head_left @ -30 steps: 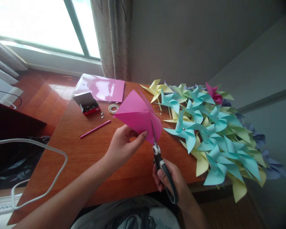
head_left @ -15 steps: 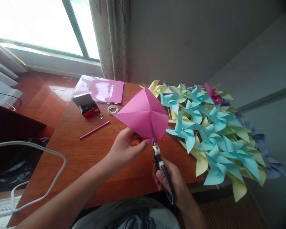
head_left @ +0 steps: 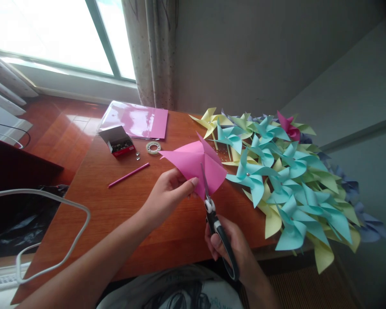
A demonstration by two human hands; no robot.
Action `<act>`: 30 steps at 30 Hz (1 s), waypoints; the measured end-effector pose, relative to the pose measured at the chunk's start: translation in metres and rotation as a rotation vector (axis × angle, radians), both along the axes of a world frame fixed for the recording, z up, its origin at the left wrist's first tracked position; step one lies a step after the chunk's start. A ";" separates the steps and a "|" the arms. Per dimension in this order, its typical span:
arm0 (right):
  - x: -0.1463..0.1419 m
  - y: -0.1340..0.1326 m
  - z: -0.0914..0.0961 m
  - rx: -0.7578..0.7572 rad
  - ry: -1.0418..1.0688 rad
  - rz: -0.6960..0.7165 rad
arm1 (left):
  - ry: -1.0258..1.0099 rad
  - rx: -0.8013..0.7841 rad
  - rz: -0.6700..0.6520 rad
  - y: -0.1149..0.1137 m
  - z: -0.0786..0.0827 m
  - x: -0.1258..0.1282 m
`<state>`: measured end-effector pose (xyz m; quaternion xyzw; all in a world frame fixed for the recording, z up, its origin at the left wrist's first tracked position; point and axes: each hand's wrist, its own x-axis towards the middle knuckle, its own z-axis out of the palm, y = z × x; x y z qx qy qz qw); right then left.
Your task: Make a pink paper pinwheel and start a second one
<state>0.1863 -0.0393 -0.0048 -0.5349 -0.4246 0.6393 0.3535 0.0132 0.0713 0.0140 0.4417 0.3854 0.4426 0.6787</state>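
Observation:
Pinched between the thumb and fingers of my left hand is a pink sheet of paper, creased and partly cut, held above the table. My right hand is wrapped round the black and white handles of a pair of scissors. The blades point away from me and lie over the lower part of the paper, close to my left thumb. Some of my left fingers are hidden behind the paper.
Paper pinwheels in several colours pile up on the right. Left of the paper lie a pink stick, a tape roll, an open box of small metal pieces and pink sheets in a clear sleeve on the wooden table.
The pink paper has tilted and its far corner has dropped lower. My left thumb has moved up and slightly left on it. The scissors have shifted slightly, their blades now more plainly visible over the paper.

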 end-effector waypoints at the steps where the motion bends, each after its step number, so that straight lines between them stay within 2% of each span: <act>1: 0.000 0.000 0.001 0.001 0.002 -0.001 | 0.007 -0.017 -0.004 0.000 -0.001 0.000; 7: -0.001 0.000 0.000 0.004 0.024 -0.047 | -0.016 -0.066 -0.036 -0.002 -0.006 -0.001; 30: 0.004 -0.001 -0.007 0.020 0.025 -0.036 | -0.079 -0.067 -0.039 -0.002 0.000 0.001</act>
